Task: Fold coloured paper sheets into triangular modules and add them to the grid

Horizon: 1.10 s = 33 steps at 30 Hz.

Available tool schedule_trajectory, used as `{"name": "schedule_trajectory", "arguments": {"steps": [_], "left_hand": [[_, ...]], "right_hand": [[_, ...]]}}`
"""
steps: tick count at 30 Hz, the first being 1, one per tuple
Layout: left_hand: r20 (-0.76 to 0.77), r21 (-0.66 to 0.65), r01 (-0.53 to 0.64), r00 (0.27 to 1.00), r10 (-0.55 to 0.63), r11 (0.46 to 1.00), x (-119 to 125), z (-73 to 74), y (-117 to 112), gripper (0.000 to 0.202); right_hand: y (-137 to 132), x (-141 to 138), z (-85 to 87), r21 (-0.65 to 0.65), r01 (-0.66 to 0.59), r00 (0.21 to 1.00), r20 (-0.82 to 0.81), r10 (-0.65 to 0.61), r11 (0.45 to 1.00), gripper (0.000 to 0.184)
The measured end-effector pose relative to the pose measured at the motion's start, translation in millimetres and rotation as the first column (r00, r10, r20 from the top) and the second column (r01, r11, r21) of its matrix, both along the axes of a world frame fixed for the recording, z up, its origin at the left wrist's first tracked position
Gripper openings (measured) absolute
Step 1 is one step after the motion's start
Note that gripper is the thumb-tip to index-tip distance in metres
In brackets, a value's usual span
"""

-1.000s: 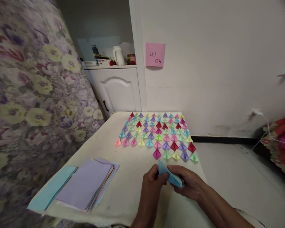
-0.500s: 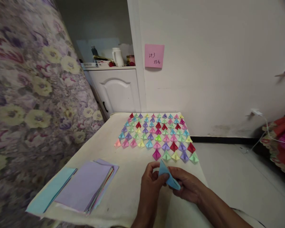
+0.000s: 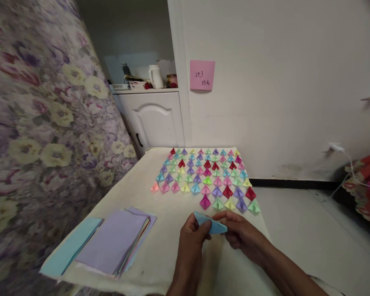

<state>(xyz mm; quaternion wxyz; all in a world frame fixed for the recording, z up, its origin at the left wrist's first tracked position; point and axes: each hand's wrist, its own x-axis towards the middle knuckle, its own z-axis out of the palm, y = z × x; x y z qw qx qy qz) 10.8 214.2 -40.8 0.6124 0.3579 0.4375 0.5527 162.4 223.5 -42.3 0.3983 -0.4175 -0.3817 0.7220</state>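
Observation:
A piece of folded blue paper (image 3: 215, 227) is held up above the near part of the table, between both hands. My left hand (image 3: 195, 233) pinches its left part, thumb across the front. At the paper's right end, my right hand (image 3: 239, 231) has its fingers closed on it; some fingertips are hidden behind. Just beyond the hands lie rows of small folded paper pieces in many colours, among them a magenta piece (image 3: 205, 202) and a pale green one (image 3: 254, 206).
To the left lie a stack of purple-topped paper sheets (image 3: 114, 236) and a blue paper stack (image 3: 72, 246) on the cloth-covered table (image 3: 135, 185). A floral curtain (image 3: 49, 135) hangs at the left. A pink note (image 3: 202, 75) is stuck to the wall behind.
The folded blue paper has turned from a steep slant to nearly level and moved slightly left. Both hands still hold it. The view has shifted a little.

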Motion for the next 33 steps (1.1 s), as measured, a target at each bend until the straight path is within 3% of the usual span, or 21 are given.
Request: {"name": "schedule_trajectory", "arguments": {"steps": [1,3,5,7,9,11,14,19,23,27,30,33], "left_hand": [[0.0,-0.008,-0.038,0.999,0.038,0.999,0.1,-0.1,0.3,0.02],[-0.007,-0.028,-0.098,0.995,0.098,0.995,0.8,-0.4,0.1,0.022],[-0.01,-0.037,-0.13,0.991,0.13,0.991,1.8,-1.5,-0.7,0.023],[-0.006,-0.026,-0.125,0.992,0.125,0.992,2.7,-3.9,-1.8,0.021],[-0.006,-0.003,-0.109,0.994,0.108,0.994,3.2,-7.5,-2.5,0.018],[-0.021,0.012,-0.091,0.996,0.091,0.996,3.3,-10.9,-2.7,0.016],[-0.06,0.011,-0.086,0.994,0.086,0.996,2.6,-13.8,-2.3,0.014],[-0.132,0.01,-0.075,0.988,0.076,0.997,-1.1,-14.4,0.0,0.018],[-0.164,-0.023,-0.059,0.985,0.054,0.998,-2.8,-17.7,2.4,0.024],[-0.095,-0.051,-0.062,0.994,0.057,0.997,-0.6,-16.9,1.2,0.024],[0.017,-0.094,-0.107,0.994,0.109,0.99,2.4,-10.2,-1.5,0.023],[0.104,-0.107,-0.125,0.985,0.137,0.986,4.8,-2.6,-3.8,0.022]], "right_hand": [[0.0,1.2,1.6,0.119,0.084,0.992,0.086,-0.095,0.989,0.02],[-1.7,2.0,6.4,0.414,0.159,0.923,0.26,-0.284,0.896,0.019],[-5.1,-0.3,10.4,0.637,0.071,0.852,0.361,-0.378,0.768,0.014],[-8.7,-5.3,10.8,0.714,-0.024,0.805,0.429,-0.411,0.699,0.018],[-10.4,-10.7,7.5,0.735,-0.079,0.772,0.473,-0.426,0.673,0.011],[-9.8,-14.4,2.6,0.72,-0.072,0.747,0.498,-0.441,0.69,0.002],[-6.8,-14.8,-3.0,0.663,-0.035,0.739,0.521,-0.428,0.748,0.008],[-3.6,-10.5,-4.6,0.546,0.005,0.814,0.484,-0.32,0.838,0.017],[0.2,-7.3,-5.1,0.444,-0.035,0.875,0.446,-0.187,0.895,0.025],[2.8,-0.5,-1.5,0.448,-0.044,0.905,0.397,-0.154,0.893,0.029],[0.0,4.0,6.7,0.498,0.02,0.921,0.328,-0.21,0.867,0.018],[-4.7,2.9,13.3,0.537,0.015,0.945,0.267,-0.187,0.843,0.013]]}}
